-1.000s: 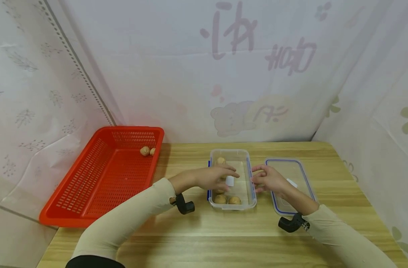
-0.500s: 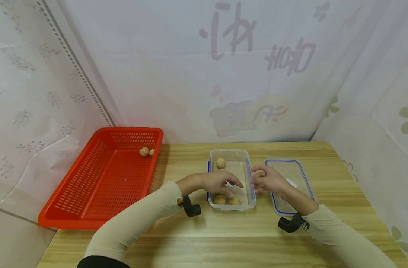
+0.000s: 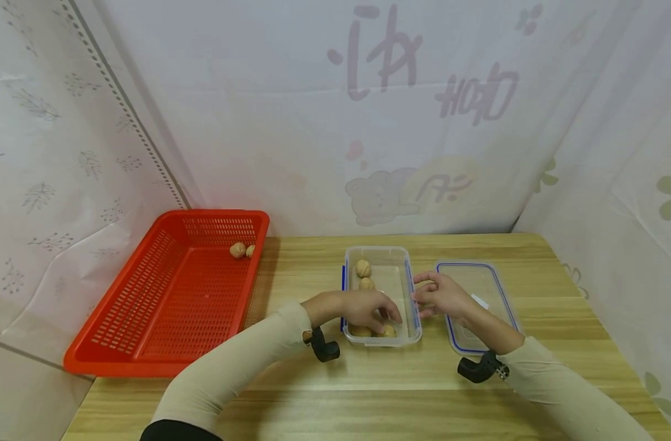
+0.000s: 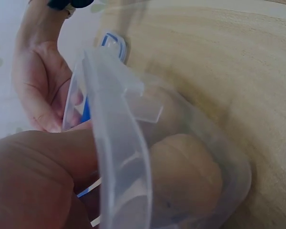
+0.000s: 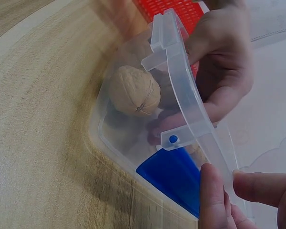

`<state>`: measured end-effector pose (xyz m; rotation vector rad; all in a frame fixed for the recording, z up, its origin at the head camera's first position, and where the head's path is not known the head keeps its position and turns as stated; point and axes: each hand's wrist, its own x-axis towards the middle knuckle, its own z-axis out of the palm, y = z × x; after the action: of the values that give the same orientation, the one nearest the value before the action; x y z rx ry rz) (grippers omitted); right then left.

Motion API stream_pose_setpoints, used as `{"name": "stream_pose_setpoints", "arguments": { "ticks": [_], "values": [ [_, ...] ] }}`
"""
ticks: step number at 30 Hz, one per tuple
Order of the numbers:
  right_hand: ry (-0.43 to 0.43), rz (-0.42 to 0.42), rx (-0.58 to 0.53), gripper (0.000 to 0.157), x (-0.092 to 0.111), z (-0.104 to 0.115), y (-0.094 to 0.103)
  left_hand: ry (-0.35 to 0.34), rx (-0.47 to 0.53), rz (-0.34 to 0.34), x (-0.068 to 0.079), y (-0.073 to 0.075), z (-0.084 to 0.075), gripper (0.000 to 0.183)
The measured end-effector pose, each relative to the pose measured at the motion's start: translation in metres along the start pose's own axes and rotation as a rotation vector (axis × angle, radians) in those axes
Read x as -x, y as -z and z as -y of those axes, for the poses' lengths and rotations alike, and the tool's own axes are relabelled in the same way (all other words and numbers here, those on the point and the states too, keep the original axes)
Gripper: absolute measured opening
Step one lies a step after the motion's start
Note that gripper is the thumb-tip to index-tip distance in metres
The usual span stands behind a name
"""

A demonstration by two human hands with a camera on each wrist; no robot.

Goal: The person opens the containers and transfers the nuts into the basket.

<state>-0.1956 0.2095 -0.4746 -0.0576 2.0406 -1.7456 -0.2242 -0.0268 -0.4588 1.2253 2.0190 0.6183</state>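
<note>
Clear plastic, the box (image 3: 383, 294) is sitting on the table (image 3: 335, 392) with its long axis running away from the person, near end toward the table's front edge. A second ago the left hand (image 3: 368, 309) was hovering over the middle of the box; now it is reaching lower, into the near end, so two walnuts at the far end are showing uncovered. Its fingers are curling down around the walnuts (image 3: 387, 331) there, though whether they are pinching one cannot be told. The right hand (image 3: 440, 295) is staying where it was, its fingertips (image 5: 212, 191) pinching the box's right rim. The box is transparent, with blue clips (image 5: 174, 174) on its long sides. The right-wrist view is showing a tan, wrinkled walnut (image 5: 133, 90) against the near wall. The lid (image 3: 479, 300), clear with a blue edge, is lying flat just right of the box, and a red basket (image 3: 170, 294) holding two walnuts is standing at the left.
</note>
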Motion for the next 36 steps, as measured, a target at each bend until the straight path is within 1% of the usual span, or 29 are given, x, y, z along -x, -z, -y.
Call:
{"name": "stream_pose_setpoints", "arguments": {
  "ticks": [4, 11, 18, 25, 29, 36],
  "values": [
    [0.004, 0.002, -0.002, 0.048, -0.0002, 0.0, 0.0001, 0.017, -0.008, 0.015, -0.0002, -0.0022, -0.002, 0.033],
    [-0.003, 0.0, 0.0, 0.048, -0.0004, -0.0007, 0.0001, 0.025, -0.111, 0.037, -0.003, -0.0054, -0.002, 0.032],
    [-0.007, 0.002, -0.003, 0.048, -0.0005, -0.0015, 0.0, 0.04, -0.158, 0.049, -0.004, -0.0071, -0.005, 0.032],
    [-0.01, -0.001, -0.013, 0.047, -0.0004, -0.002, 0.0001, 0.052, -0.145, 0.049, -0.0055, -0.0074, -0.0049, 0.033],
    [-0.011, -0.001, -0.014, 0.047, -0.0003, -0.0016, 0.0002, 0.05, -0.133, 0.038, -0.0058, -0.0069, -0.0035, 0.033],
    [-0.009, -0.002, -0.009, 0.048, -0.0011, -0.0008, 0.0009, 0.037, -0.055, 0.006, -0.0045, -0.0034, -0.0018, 0.036]
  ]
}}
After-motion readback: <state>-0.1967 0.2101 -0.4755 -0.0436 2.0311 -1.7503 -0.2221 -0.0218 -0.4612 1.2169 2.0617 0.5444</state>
